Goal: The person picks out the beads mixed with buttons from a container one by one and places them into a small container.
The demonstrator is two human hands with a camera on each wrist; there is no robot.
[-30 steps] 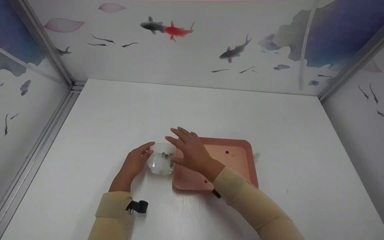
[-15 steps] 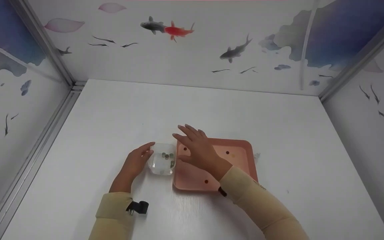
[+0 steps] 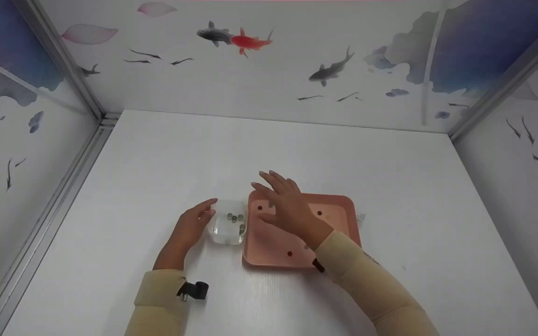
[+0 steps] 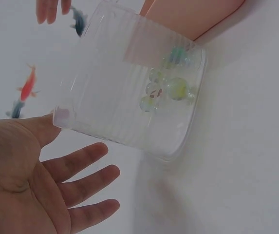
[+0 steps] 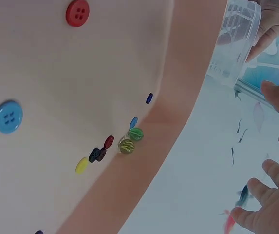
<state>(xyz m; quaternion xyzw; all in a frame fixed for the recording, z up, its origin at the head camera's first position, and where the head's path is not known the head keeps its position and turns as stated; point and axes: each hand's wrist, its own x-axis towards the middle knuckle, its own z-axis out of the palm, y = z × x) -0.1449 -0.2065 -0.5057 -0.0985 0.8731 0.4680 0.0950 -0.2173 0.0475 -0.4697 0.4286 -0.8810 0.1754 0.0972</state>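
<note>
My left hand (image 3: pixel 192 228) holds the rim of a clear plastic container (image 3: pixel 222 233) at its left side; in the left wrist view a digit meets the rim while three fingers hang loosely beside the wall. Several glass marbles (image 4: pixel 177 88) lie on the container's bottom. My right hand (image 3: pixel 287 205) hovers over the left part of a pink tray (image 3: pixel 269 235), fingers spread and holding nothing. Inside that tray, the right wrist view shows a red button (image 5: pixel 77 12), a light blue button (image 5: pixel 8 116), smaller-looking buttons such as a yellow button (image 5: pixel 81 165), plus a yellow-striped marble (image 5: pixel 126 146) and a green marble (image 5: pixel 136 134).
Container and tray stand side by side on a white table (image 3: pixel 166 154). A small clear object (image 3: pixel 361 217), too small to identify, lies just right of the tray. Printed walls (image 3: pixel 269 84) with fish enclose the back and both sides.
My right hand has moved rightward from beside the container to over the tray, uncovering the container's right edge and a dark button at the tray's left. The left hand stays put.
</note>
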